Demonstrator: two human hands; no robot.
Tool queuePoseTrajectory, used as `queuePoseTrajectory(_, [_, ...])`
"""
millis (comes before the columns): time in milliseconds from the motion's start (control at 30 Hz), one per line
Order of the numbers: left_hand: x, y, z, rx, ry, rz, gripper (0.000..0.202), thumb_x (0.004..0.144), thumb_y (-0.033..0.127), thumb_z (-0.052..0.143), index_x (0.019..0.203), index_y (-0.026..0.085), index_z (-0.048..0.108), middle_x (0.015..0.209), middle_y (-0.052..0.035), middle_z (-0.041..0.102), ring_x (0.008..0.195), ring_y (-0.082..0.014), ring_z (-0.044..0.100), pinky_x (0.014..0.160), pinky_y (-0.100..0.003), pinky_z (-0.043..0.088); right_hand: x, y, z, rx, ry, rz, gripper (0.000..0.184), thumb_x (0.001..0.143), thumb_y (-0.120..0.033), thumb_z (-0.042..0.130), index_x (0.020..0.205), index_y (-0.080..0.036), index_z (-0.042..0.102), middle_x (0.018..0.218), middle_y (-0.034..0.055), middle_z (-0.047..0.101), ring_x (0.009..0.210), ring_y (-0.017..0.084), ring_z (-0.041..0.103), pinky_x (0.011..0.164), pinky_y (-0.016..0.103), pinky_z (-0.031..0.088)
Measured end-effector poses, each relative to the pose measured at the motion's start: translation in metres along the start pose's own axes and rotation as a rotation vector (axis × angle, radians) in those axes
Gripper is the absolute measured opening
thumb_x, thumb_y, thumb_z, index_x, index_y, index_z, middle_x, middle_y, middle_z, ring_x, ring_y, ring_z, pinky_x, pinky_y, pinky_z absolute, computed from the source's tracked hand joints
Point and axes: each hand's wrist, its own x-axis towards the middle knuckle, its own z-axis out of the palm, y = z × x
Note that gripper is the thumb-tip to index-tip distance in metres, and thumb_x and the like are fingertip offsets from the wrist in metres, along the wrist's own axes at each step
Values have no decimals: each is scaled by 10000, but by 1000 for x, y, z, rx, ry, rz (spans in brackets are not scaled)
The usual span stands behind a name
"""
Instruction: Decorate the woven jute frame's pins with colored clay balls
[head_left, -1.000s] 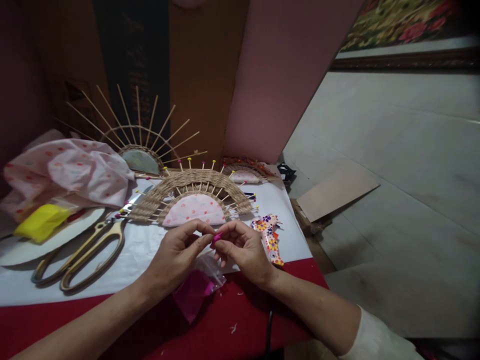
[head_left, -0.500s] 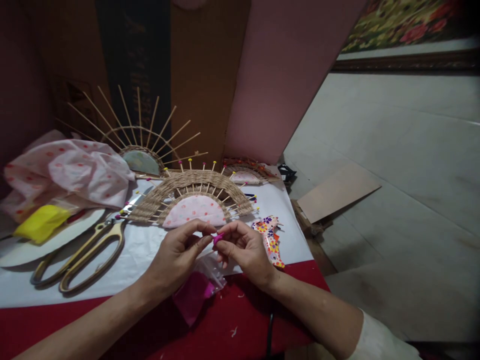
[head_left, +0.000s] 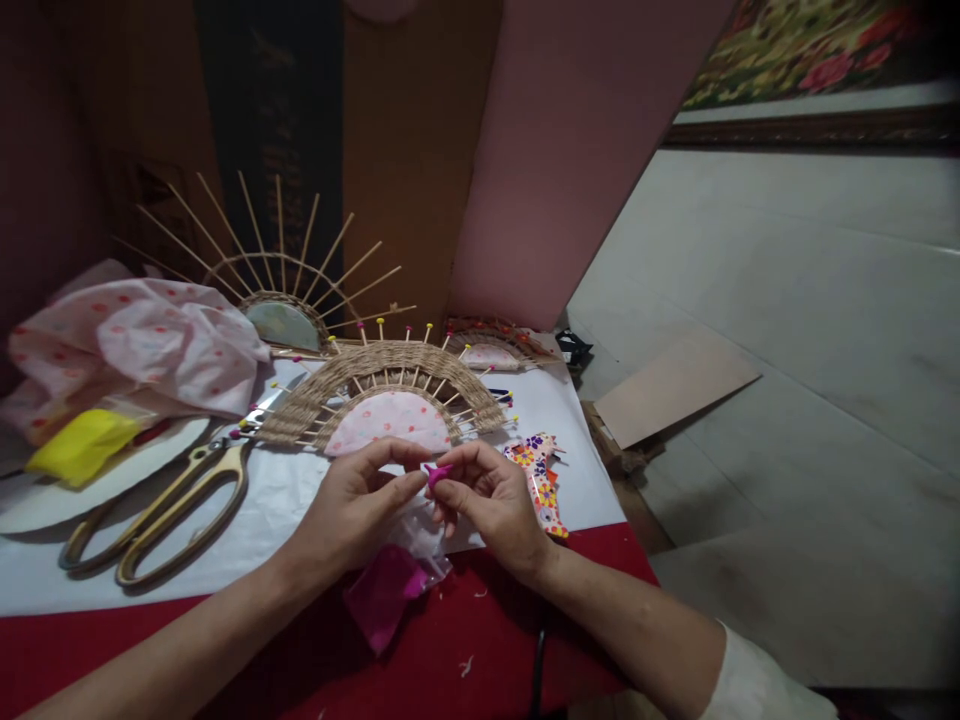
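the surface (head_left: 285,490) is crowded on its left and far sides, and the freest patch is the strip of white sheet in front of the hands and the red cloth (head_left: 465,640) along the near edge. its right edge runs slantwise just past the flowered glue gun (head_left: 541,480), and beyond it the floor (head_left: 787,330) lies lower, with a flat piece of cardboard (head_left: 675,385) on it. the big scissors (head_left: 161,500) lie to the left, well apart from the hands, handles toward the person.

the small pink piece (head_left: 437,472) is held up off the surface between the two hands, just in front of the woven half-round (head_left: 382,385) with its pink padded centre. the left hand (head_left: 352,505) has thumb and forefinger pinched narrow on the piece's left end; the right hand (head_left: 491,500) pinches it from the right, its other fingers curled under. below the hands a clear plastic bag (head_left: 390,585) with pink contents lies half on the sheet, half on the red cloth.

the pink piece is mostly covered by the fingertips, so its shape cannot be told. the bag's upper part is hidden under the hands. the dotted cloth (head_left: 142,340) and the yellow lump (head_left: 79,445) at far left sit in dim light, and the plate under them is cut off by the picture's edge.
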Motion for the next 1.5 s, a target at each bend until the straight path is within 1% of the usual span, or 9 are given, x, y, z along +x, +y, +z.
queuePoseTrajectory(133, [-2, 9, 6, -287, -105, -241, 216, 698, 335, 736, 737, 150, 632, 605, -5, 663, 474, -101, 574, 439, -180, 435, -4, 0, -1, -112, 37, -51, 215, 718, -291, 734, 831, -182, 587, 560, -47, 594, 427, 81, 533, 406, 188, 437])
queuePoseTrajectory(300, [-4, 17, 6, -334, -96, -388, 262, 684, 347, 750, 693, 145, 584, 492, 44, 575, 298, 1, 300, 299, -121, 171, -8, -1, -2, -206, 19, -107, 228, 759, -323, 699, 912, -191, 594, 580, -34, 604, 445, 83, 515, 427, 198, 416])
queuePoseTrajectory(433, [-3, 14, 2, -276, -107, -374, 249, 700, 359, 732, 738, 153, 598, 438, 76, 475, 306, -6, 248, 307, -134, 109, -8, -2, -2, -183, 16, -120, 170, 841, -350, 602, 888, -186, 595, 580, -24, 596, 405, 73, 485, 406, 201, 398])
queuePoseTrajectory(533, [-3, 11, 2, -260, -125, -346, 255, 710, 377, 718, 751, 155, 599, 413, 91, 419, 307, -12, 215, 308, -145, 101, -7, -2, -2, -203, 17, -160, 144, 846, -315, 599, 815, -175, 602, 597, -14, 601, 424, 71, 503, 417, 198, 407])
queuePoseTrajectory(800, [-1, 8, 1, -254, -128, -361, 277, 774, 414, 657, 717, 155, 582, 399, 105, 306, 320, -18, 168, 313, -151, 87, -5, 1, 0, -126, 34, -229, 92, 809, -224, 643, 888, -184, 620, 630, -8, 642, 501, 90, 568, 421, 182, 455])
queuePoseTrajectory(933, [-2, 6, 0, -251, -142, -355, 272, 781, 409, 655, 719, 153, 585, 413, 102, 315, 329, -16, 160, 314, -154, 81, -7, 0, 1, -210, 43, -260, 42, 813, -195, 634, 777, -173, 630, 638, 1, 651, 482, 76, 550, 434, 185, 459])
queuePoseTrajectory(1133, [-1, 7, 0, -280, -135, -338, 265, 777, 394, 666, 710, 146, 601, 390, 102, 333, 312, -10, 179, 307, -146, 95, -8, 2, -1, -213, 81, -279, 110, 808, -189, 640, 912, -200, 606, 639, -14, 643, 505, 93, 573, 429, 189, 470])
queuePoseTrajectory(1300, [-2, 12, 5, -337, -110, -316, 235, 735, 333, 722, 688, 124, 626, 366, 101, 361, 295, 2, 211, 295, -125, 124, -8, 2, -2, -298, 59, -296, 51, 832, -208, 612, 798, -171, 617, 645, 9, 645, 465, 80, 536, 432, 202, 456])
queuePoseTrajectory(1500, [-1, 11, 8, -367, -69, -235, 237, 653, 299, 786, 632, 110, 644, 503, 34, 577, 344, 7, 316, 323, -111, 202, -9, -1, -4, -493, 41, -298, 153, 843, -272, 608, 962, -177, 623, 743, 32, 656, 564, 112, 562, 509, 245, 459])
